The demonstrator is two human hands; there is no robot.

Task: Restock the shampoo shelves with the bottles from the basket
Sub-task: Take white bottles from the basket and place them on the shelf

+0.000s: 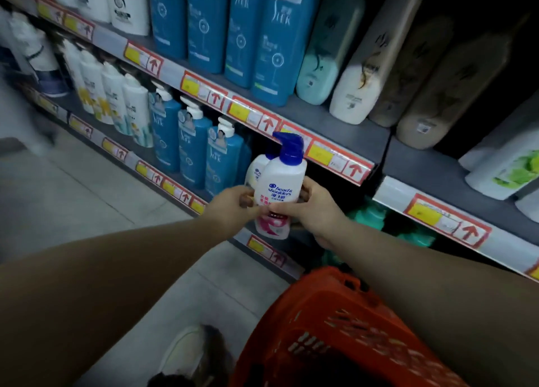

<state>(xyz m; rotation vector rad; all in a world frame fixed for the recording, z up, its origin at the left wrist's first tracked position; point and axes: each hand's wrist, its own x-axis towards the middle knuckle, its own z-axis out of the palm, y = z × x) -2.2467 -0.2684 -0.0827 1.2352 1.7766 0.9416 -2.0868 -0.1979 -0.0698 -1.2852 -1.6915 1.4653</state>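
Note:
A white pump bottle (281, 182) with a blue pump head and a pink lower label is held upright in front of the lower shelf, at the centre of the head view. My left hand (233, 204) grips its left side and my right hand (309, 208) grips its right side. Just behind it a second white bottle (256, 168) of the same kind stands on the lower shelf, partly hidden. The red basket (329, 328) is at the bottom right, below my right forearm; its inside is dark and I cannot see what it holds.
Blue pump bottles (192, 150) stand left of the held bottle on the lower shelf. Tall blue bottles (256, 36) and beige ones (364, 66) fill the upper shelf. Green caps (370, 214) show under the right shelf. Red-and-yellow price tags (335, 156) line the edges. A shoe (183, 354) is on the floor.

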